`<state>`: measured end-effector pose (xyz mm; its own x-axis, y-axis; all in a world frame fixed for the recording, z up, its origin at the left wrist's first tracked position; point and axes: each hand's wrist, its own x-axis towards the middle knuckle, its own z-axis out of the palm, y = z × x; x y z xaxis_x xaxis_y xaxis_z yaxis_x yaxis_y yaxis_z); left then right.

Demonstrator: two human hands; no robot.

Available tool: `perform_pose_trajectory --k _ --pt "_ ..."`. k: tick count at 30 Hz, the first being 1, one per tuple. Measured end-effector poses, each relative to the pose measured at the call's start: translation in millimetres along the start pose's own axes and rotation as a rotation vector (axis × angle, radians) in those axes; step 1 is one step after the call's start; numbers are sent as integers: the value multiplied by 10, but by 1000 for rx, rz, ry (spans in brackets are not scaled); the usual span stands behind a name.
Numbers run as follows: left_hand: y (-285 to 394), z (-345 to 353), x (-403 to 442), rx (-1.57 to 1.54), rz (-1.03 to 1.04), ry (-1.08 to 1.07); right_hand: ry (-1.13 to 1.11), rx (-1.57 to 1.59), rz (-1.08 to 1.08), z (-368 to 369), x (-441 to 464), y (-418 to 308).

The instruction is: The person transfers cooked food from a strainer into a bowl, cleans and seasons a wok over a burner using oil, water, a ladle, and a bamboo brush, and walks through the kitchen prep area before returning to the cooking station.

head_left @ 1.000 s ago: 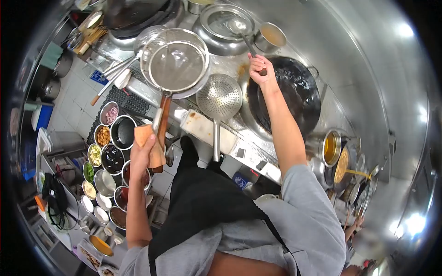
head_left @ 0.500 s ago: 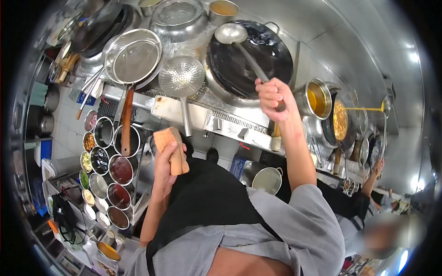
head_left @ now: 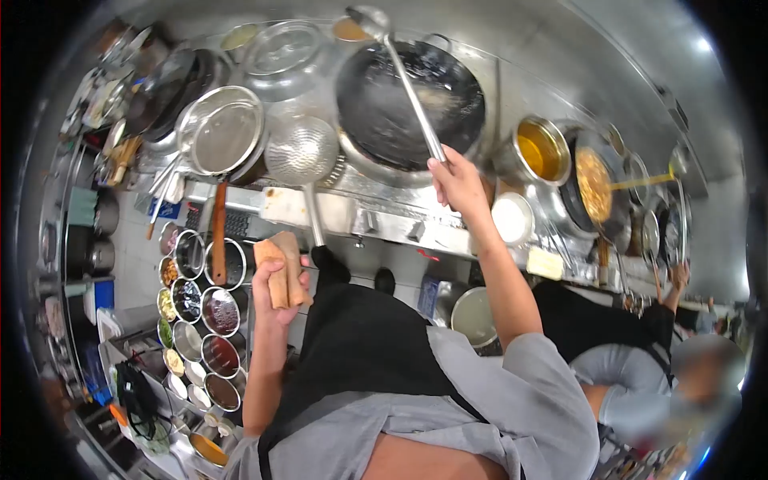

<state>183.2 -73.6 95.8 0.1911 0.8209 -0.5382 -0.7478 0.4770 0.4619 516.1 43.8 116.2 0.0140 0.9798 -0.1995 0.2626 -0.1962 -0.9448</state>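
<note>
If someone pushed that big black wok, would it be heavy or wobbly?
The wok is probably heavy, since it's so wide and looks like metal. It may rock more than slide, because it's round and sits in a metal ring. Lifting it by its small loop handle alone might make it tip.

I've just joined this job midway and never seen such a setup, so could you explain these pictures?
There is no machine here: these are a person's bare hands, seen from a camera worn on their head, looking forward and down. All the pictures come from that one camera.

The left hand holds a tan, folded, cloth-like piece. The right hand grips a long-handled metal ladle, its bowl near the far edge of a round black wok.

On the steel worktop, left of the wok, lie a perforated metal skimmer and a round mesh strainer. Another person stands at the right.
</note>
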Motion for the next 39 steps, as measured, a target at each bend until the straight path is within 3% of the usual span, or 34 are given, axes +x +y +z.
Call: perform_pose_trajectory --k 2,3,8,9,10,11,13,17,18,19,20,21,28,31,32,33,34,36,38,39 --pt "106 -28 14 -9 14 -6 17 219 112 361 148 -156" --pt "174 3 -18 -39 18 -8 14 270 40 529 292 -166" --pt "561 -143 -148 52 88 -5 -27 299 23 1368 1434 -402" --pt "648 -158 -195 122 120 80 -11 318 32 1578 1776 -365" --pt "752 -175 -213 193 151 157 50 157 -40 1798 2182 -226" --pt "903 -223 -213 216 155 13 104 -11 -23 2017 2537 -153" --pt "1129 -219 -267 207 158 32 237 -220 -84 2424 3088 4" --pt "1611 -255 -192 135 152 -16 -110 600 228 2834 3510 0" --pt "1728 -215 -142 96 124 -29 -158 983 355 2893 3666 90" --pt "1843 -127 -122 16 52 -4 -226 1167 478 2832 3651 11" --pt "1915 -319 60 86 140 -69 -426 1245 386 2832 3723 179" --pt "2052 -447 252 65 78 -187 -453 1529 609 2757 3503 22" --pt "2336 96 1345 77 -106 -462 -621 1653 419 2487 2336 -344" --pt "2165 575 1661 -55 -187 -360 -526 1590 404 2455 1875 -568" --pt "2147 500 2014 -37 -220 -388 -514 1605 400 2426 1674 -678" --pt "2130 346 2460 149 -128 -629 -430 1574 367 2401 1479 -793" --pt "2078 421 2577 158 -154 -601 -351 1544 337 2383 1264 -922" --pt "1836 730 2614 166 -217 -521 110 1516 226 2397 841 -1218" --pt "1604 908 2653 217 -260 -488 229 1353 198 2492 805 -1140" --pt "1490 933 2622 245 -284 -475 667 1234 -117 2745 1099 -961"
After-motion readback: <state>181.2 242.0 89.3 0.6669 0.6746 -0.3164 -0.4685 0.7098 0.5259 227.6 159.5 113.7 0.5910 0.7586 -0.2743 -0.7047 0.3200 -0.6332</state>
